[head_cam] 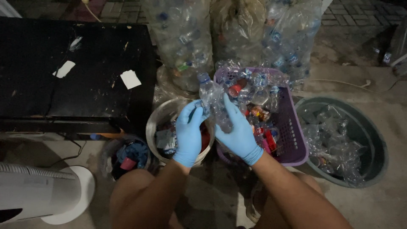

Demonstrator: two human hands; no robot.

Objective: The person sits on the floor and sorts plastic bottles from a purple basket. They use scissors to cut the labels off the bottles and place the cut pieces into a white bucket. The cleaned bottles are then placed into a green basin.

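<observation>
A purple basket (292,140) of bottles, a metal bowl (154,123) and a green tub (373,140) stand around. Both gloved hands, left hand (188,133) and right hand (238,131), grip one clear bottle (212,99) above them.

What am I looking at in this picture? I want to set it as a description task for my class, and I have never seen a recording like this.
There is one picture, taken by a camera worn on a person's head, looking down at their own two hands and bare knees. No machine is involved.

Both hands wear blue gloves. The left hand and the right hand together hold a clear plastic bottle with a blue cap.

Below the hands stands a metal bowl with small scraps in it. To its right is a purple basket full of bottles, and further right a dark round tub holding crushed clear plastic. Behind are large clear sacks of bottles. On the left stands a black table with paper scraps on it, and a white fan lies at the lower left.
</observation>
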